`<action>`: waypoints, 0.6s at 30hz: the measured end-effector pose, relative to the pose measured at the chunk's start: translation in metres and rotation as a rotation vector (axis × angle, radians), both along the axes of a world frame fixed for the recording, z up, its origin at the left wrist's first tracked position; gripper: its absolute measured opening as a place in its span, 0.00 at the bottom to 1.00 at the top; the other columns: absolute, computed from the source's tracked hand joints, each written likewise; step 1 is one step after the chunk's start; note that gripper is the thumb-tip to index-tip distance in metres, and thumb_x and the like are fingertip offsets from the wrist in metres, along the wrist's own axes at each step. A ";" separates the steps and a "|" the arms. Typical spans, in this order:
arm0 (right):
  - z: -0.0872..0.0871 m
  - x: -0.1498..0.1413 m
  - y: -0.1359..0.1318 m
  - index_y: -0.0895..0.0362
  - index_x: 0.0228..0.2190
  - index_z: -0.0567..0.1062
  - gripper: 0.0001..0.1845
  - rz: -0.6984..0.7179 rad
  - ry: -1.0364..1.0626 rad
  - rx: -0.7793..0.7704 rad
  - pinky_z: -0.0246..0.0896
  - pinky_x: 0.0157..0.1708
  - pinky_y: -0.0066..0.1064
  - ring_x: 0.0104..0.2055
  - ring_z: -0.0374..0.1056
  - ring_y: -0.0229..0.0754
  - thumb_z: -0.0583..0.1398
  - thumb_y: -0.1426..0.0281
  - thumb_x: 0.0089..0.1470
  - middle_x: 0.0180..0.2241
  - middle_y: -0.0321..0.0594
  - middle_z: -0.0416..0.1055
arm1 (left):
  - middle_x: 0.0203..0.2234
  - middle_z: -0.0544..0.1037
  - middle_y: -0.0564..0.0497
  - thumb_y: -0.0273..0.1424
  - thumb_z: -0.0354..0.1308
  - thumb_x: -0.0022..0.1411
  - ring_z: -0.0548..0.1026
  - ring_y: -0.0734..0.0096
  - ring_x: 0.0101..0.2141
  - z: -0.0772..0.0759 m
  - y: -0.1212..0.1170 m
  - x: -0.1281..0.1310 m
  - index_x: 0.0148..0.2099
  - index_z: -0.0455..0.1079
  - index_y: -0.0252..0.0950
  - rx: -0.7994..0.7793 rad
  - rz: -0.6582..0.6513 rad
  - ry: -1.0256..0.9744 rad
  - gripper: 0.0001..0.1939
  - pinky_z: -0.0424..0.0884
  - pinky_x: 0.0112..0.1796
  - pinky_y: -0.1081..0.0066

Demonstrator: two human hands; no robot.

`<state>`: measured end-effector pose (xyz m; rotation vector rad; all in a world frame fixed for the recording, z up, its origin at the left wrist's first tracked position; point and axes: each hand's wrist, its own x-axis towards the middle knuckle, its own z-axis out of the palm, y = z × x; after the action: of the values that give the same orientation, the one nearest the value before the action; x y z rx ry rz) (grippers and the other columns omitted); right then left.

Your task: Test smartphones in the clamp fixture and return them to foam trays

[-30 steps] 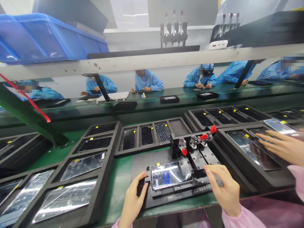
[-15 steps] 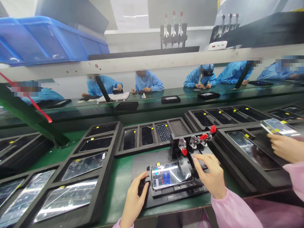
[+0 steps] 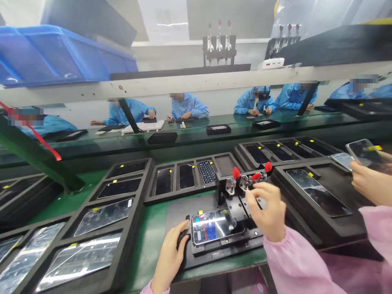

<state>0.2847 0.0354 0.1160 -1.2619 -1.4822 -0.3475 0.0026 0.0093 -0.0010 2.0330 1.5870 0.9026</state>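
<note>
Black fixture point(image 3: 228, 254): lower centre, holding a glass-fronted smartphone point(image 3: 211, 227) flat.
Left hand point(image 3: 170, 257): curled at the fixture's left edge; clamped or not, cannot tell.
Right hand point(image 3: 266, 210): fingertips together below red-knobbed toggle clamps point(image 3: 249, 176); any held item cannot be told.
Risk: knocking a clamp could jolt the smartphone, scuffing its glass.

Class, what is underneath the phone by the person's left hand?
The phone lies on a black metal fixture, whose edge shows around it beside the left hand. Green bench top shows nearby. The part directly beneath the phone is covered and cannot be seen.
</note>
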 end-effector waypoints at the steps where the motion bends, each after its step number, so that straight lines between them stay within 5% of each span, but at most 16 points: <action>1: 0.008 0.004 -0.005 0.56 0.26 0.68 0.04 -0.005 0.048 0.019 0.60 0.39 0.30 0.36 0.65 0.36 0.57 0.70 0.51 0.30 0.38 0.67 | 0.43 0.75 0.49 0.33 0.47 0.63 0.73 0.65 0.45 0.001 0.001 0.000 0.55 0.61 0.43 0.024 -0.015 0.010 0.17 0.70 0.47 0.60; 4: 0.016 0.018 -0.016 0.56 0.27 0.70 0.03 0.015 0.174 0.003 0.61 0.39 0.29 0.34 0.66 0.35 0.58 0.70 0.51 0.29 0.36 0.68 | 0.44 0.75 0.50 0.32 0.48 0.63 0.73 0.65 0.45 0.002 0.001 0.000 0.53 0.63 0.44 0.087 -0.024 0.051 0.16 0.70 0.47 0.62; 9: -0.008 0.037 -0.018 0.56 0.33 0.71 0.06 0.070 0.293 -0.108 0.62 0.33 0.30 0.26 0.65 0.34 0.59 0.70 0.49 0.23 0.32 0.68 | 0.45 0.74 0.51 0.30 0.48 0.63 0.72 0.66 0.46 0.001 0.002 0.005 0.53 0.63 0.44 0.110 -0.035 0.117 0.16 0.70 0.47 0.63; 13: -0.016 0.046 -0.021 0.56 0.31 0.71 0.05 0.042 0.272 -0.130 0.62 0.33 0.30 0.27 0.65 0.34 0.59 0.69 0.49 0.24 0.33 0.68 | 0.43 0.75 0.51 0.31 0.48 0.63 0.72 0.65 0.45 0.005 0.006 0.026 0.52 0.62 0.44 0.103 -0.092 0.143 0.15 0.69 0.46 0.62; 18: -0.003 0.052 -0.018 0.55 0.34 0.71 0.06 0.026 0.107 -0.080 0.63 0.36 0.30 0.32 0.67 0.36 0.58 0.70 0.50 0.29 0.35 0.70 | 0.41 0.76 0.51 0.33 0.49 0.63 0.73 0.63 0.43 0.005 0.011 0.043 0.51 0.61 0.44 0.089 -0.097 0.135 0.14 0.68 0.45 0.59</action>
<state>0.3369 0.0171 0.1130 -1.3035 -1.4311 -0.2021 0.0457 0.0204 0.0045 2.2549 1.5257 0.8302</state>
